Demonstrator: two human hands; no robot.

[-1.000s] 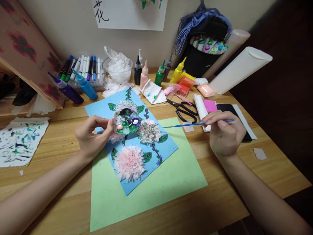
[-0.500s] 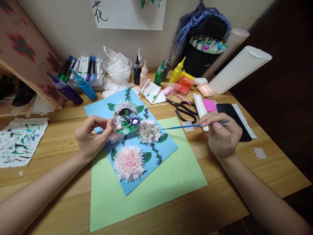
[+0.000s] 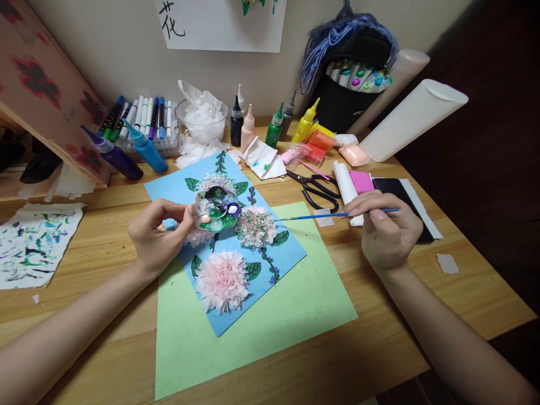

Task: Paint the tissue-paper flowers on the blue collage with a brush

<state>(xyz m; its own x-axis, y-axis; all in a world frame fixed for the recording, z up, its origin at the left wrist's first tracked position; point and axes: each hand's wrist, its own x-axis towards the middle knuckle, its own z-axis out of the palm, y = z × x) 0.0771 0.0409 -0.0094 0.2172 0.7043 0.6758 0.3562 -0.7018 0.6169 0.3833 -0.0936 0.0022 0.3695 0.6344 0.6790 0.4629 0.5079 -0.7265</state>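
Pinched by its rim in my left hand is a small round paint palette, its wells smeared green, black, white and purple. My right hand grips a thin blue paintbrush, whose tip points left at a green-speckled tissue flower. Whether the tip touches the flower I cannot tell. Beneath them lies a blue board with painted leaves and stems. A plain pink tissue flower sits at its near end. Part of another flower is hidden behind the palette and my left hand.
Under the board is a green sheet. Black scissors lie beyond it. Several paint bottles, including a green one, line the back beside a bowl of tissue. A paint-marked cloth lies at left, a black phone-like slab at right.
My right hand and the paintbrush have shifted very slightly to the right. The palette and my left hand stay where they were.
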